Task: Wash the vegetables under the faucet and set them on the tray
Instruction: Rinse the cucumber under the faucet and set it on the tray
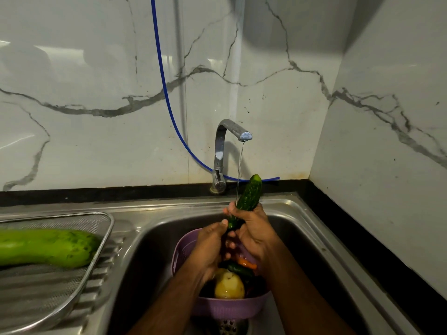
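Cucumber (249, 193), gripped by left hand (210, 243) and right hand (254, 232), stands above the purple colander (229, 307) under the faucet (221, 151).

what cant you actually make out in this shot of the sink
- Head view: the lower end of the cucumber is covered by the left hand and right hand.
- Contents of the purple colander beyond the potato: dark, under the forearms.
- Green gourd and mesh tray: cut off by the left edge.
- Sink drain: cut by the bottom edge.
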